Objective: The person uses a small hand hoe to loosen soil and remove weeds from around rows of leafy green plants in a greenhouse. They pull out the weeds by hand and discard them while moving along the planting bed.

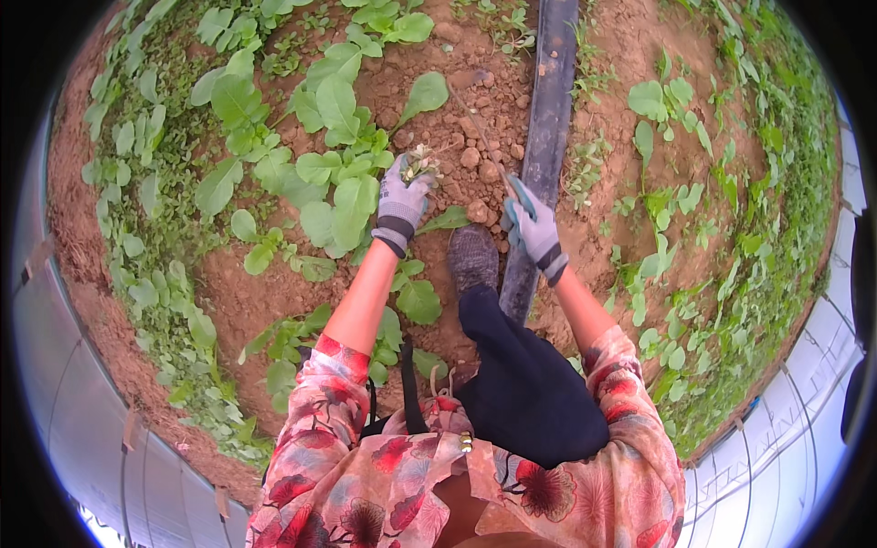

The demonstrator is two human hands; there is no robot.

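My left hand (pixel 404 198), in a grey knit glove, is closed around a small bunch of uprooted weeds (pixel 421 164) with pale roots and leaves. It is beside a row of broad-leaved green plants (pixel 342 171). My right hand (pixel 531 219), gloved alike, grips the handle of a thin hand hoe (pixel 479 133). The tool slants up and left from my fist, and its small blade seems to rest on the loose, clumpy soil (pixel 473 178). Under my right wrist runs a flat black irrigation hose (pixel 548 103).
My shoe (pixel 474 257) stands on the soil between the plants and the hose. Low weeds (pixel 586 164) grow along the hose's right side. More leafy plants (pixel 658 198) stand farther right. Plastic sheeting walls (pixel 75 370) curve along the left and right rims.
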